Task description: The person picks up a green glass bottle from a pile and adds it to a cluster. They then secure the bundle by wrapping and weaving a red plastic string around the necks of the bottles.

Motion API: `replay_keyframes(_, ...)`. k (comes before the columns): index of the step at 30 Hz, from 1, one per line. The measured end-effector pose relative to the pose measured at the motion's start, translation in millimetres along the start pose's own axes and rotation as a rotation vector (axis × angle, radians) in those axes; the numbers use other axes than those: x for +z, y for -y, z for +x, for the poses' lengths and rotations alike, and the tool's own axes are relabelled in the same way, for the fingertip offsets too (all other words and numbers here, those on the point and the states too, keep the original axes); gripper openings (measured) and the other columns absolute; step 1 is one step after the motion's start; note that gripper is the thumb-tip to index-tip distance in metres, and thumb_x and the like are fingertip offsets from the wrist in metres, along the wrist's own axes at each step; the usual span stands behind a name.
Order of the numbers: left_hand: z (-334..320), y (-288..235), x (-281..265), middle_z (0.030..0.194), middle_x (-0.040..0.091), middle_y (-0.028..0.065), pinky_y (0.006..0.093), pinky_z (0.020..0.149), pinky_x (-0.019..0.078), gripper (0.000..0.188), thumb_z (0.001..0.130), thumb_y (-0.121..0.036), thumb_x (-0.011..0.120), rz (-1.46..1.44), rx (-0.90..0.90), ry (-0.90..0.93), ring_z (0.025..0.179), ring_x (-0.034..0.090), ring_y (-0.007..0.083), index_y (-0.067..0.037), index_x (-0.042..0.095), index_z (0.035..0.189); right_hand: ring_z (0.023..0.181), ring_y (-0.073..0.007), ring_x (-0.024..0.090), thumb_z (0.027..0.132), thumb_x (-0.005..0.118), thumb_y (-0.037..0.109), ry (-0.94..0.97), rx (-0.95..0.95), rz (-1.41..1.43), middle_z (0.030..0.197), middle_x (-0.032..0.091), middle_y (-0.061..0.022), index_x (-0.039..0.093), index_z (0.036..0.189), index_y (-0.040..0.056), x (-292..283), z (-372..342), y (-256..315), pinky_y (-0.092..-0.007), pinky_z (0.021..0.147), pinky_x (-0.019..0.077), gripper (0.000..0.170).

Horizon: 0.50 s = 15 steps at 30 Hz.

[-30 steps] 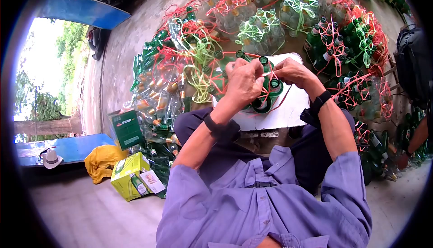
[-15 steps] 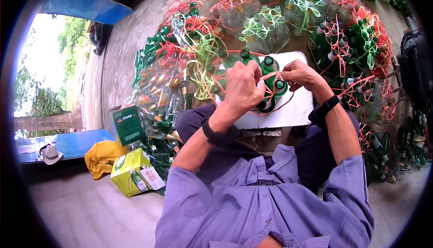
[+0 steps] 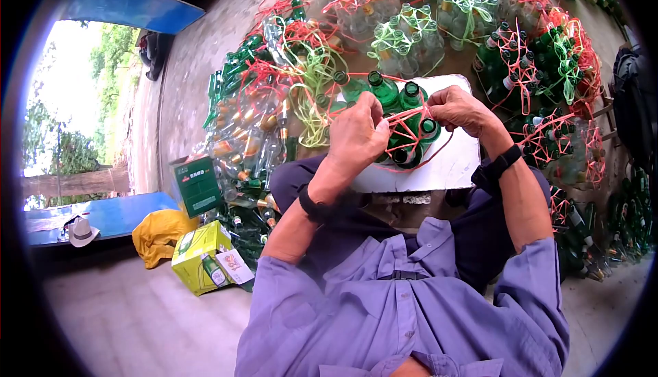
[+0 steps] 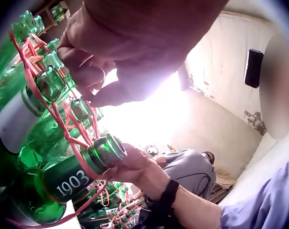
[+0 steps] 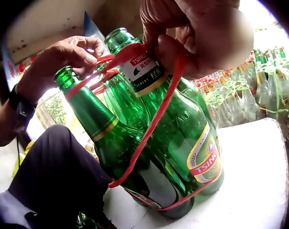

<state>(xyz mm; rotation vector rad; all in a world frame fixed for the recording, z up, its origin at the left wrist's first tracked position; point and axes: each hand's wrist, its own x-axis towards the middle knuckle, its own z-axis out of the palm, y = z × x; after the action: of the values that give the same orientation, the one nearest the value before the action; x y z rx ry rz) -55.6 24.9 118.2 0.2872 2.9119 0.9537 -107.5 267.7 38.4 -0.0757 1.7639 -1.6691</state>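
Note:
Green bottles [image 3: 385, 92] stand in a cluster on a white board [image 3: 449, 164], with red cord [image 3: 404, 130] wound around and between their necks. At the cluster's left side the left hand [image 3: 358, 134] pinches the cord between thumb and fingers. Over on the right, the right hand [image 3: 465, 111] grips the cord beside a bottle neck. The right wrist view has the right hand [image 5: 182, 33] holding a red strand [image 5: 156, 114] that hangs down the bottles' side. In the left wrist view the left hand [image 4: 111, 52] is above the necks, its fingertips partly hidden.
Bundles of tied clear bottles [image 3: 406, 41] and green bottles [image 3: 510, 68] stand beyond the board. Loose bottles [image 3: 253, 144] lie to the left. A yellow-green carton [image 3: 202, 257], a green box [image 3: 199, 185], a yellow cloth [image 3: 161, 236] and a hat [image 3: 81, 232] are further left.
The left hand has moved left and away from the right hand, drawing out the cord between them. More of the bottle necks shows. The right hand remains near the right-hand necks.

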Motion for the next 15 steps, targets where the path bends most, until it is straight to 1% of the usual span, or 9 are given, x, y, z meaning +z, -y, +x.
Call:
replay_keyframes(1,1,0,-1,0.075,0.066,0.0103,0.0382,0.064,0.0510,0.018,0.081,-0.012,0.068,0.001,-0.001,0.001,0.066,0.066,0.0245,-0.003,0.056,0.092,0.051,-0.0041,0.043,0.084,0.081,0.040,-0.012,0.003,-0.024,0.060,0.053,0.0048,0.069,0.076,0.0056,0,-1,1,-0.0231,0.044,0.0308,0.037)
replay_keyframes(3,6,1,-3,0.074,0.065,0.0109,0.0376,0.065,0.0505,0.014,0.080,-0.010,0.066,-0.040,-0.022,0.039,0.067,0.065,0.0230,-0.001,0.058,0.086,0.051,-0.0039,0.042,0.084,0.081,0.038,-0.024,0.008,-0.048,0.060,0.053,0.0051,0.069,0.077,0.0055,1,-4,4,-0.0228,0.045,0.0296,0.035)
replay_keyframes(6,8,5,0,0.074,0.064,0.0120,0.0379,0.064,0.0499,0.014,0.079,-0.011,0.065,-0.088,-0.036,0.011,0.067,0.064,0.0228,0.001,0.058,0.083,0.053,-0.0037,0.043,0.084,0.079,0.034,-0.030,-0.005,-0.052,0.061,0.053,0.0056,0.071,0.079,0.0052,0,-8,8,-0.0219,0.046,0.0291,0.030)
replay_keyframes(8,8,5,-1,0.074,0.064,0.0122,0.0380,0.064,0.0499,0.015,0.079,-0.011,0.065,-0.087,-0.038,0.015,0.066,0.064,0.0231,0.001,0.058,0.083,0.054,-0.0035,0.043,0.083,0.077,0.030,-0.036,-0.004,-0.076,0.062,0.054,0.0060,0.072,0.080,0.0051,1,-9,9,-0.0220,0.047,0.0304,0.025)
replay_keyframes(9,8,5,-2,0.074,0.065,0.0125,0.0382,0.064,0.0498,0.016,0.079,-0.011,0.065,-0.086,-0.039,0.019,0.066,0.063,0.0233,0.002,0.058,0.083,0.054,-0.0035,0.043,0.083,0.077,0.030,-0.031,-0.003,-0.076,0.062,0.054,0.0060,0.072,0.080,0.0051,1,-9,8,-0.0220,0.047,0.0304,0.025)
replay_keyframes(11,9,4,-4,0.073,0.064,0.0127,0.0387,0.064,0.0496,0.016,0.079,-0.011,0.065,-0.099,-0.063,0.036,0.066,0.063,0.0237,0.002,0.058,0.084,0.052,-0.0048,0.040,0.081,0.083,0.032,-0.034,-0.011,-0.022,0.061,0.052,0.0050,0.072,0.078,0.0037,0,-7,6,-0.0261,0.047,0.0264,0.031)
replay_keyframes(13,11,4,-4,0.073,0.064,0.0128,0.0393,0.064,0.0493,0.016,0.079,-0.012,0.065,-0.113,-0.083,0.054,0.065,0.063,0.0242,0.002,0.058,0.084,0.052,-0.0048,0.040,0.081,0.081,0.029,-0.035,-0.013,-0.018,0.061,0.052,0.0051,0.072,0.078,0.0037,1,-9,8,-0.0261,0.047,0.0267,0.028)
replay_keyframes(15,13,4,-4,0.071,0.063,0.0144,0.0405,0.063,0.0486,0.016,0.078,-0.011,0.064,-0.033,-0.114,0.054,0.066,0.063,0.0254,0.002,0.057,0.084,0.052,-0.0048,0.041,0.081,0.080,0.027,-0.038,-0.014,-0.014,0.061,0.052,0.0052,0.072,0.079,0.0036,2,-11,9,-0.0261,0.047,0.0269,0.024)
